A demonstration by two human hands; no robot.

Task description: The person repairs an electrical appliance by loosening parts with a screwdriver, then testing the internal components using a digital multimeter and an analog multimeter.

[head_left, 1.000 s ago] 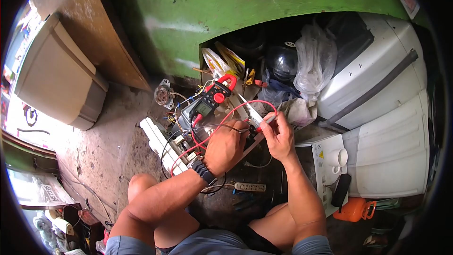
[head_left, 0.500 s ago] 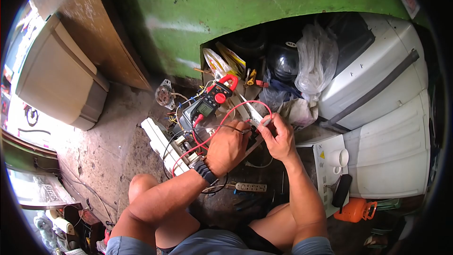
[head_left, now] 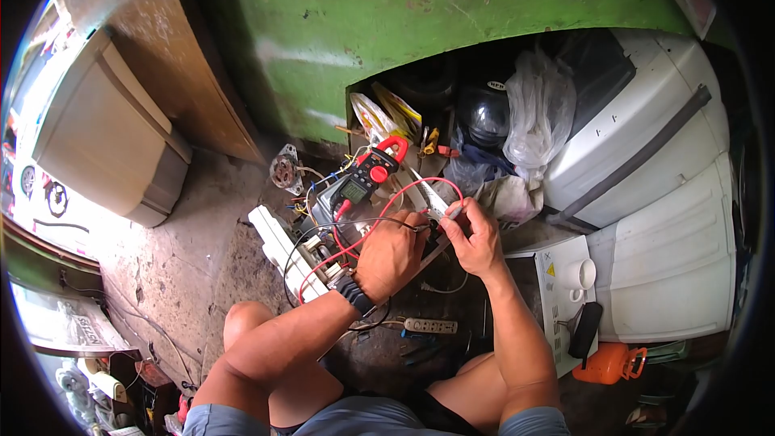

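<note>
A red and black clamp meter [head_left: 365,178] rests on the opened appliance amid loose wires, its display lit. From it a red test lead [head_left: 401,191] arcs over to my right hand [head_left: 475,238], whose thumb and fingers pinch the lead's probe. My left hand [head_left: 391,252], back upward with a black watch on the wrist, is closed where the black test lead [head_left: 379,220] ends; its fingertips are largely hidden. Both hands are close together over a white, pointed plastic part [head_left: 436,200]. The white appliance casing [head_left: 292,257] lies tilted beside my left wrist.
A round motor-like part [head_left: 284,169] sits on the floor at the left of the wires. Below my hands is a power strip [head_left: 430,326]. To the right are a white box with a mug [head_left: 579,274] and an orange canister [head_left: 607,363]. A black helmet [head_left: 484,113] and plastic bags lie behind.
The view has shifted slightly. Both hands keep nearly the same grip and position over the appliance, and the meter stays where it was.
</note>
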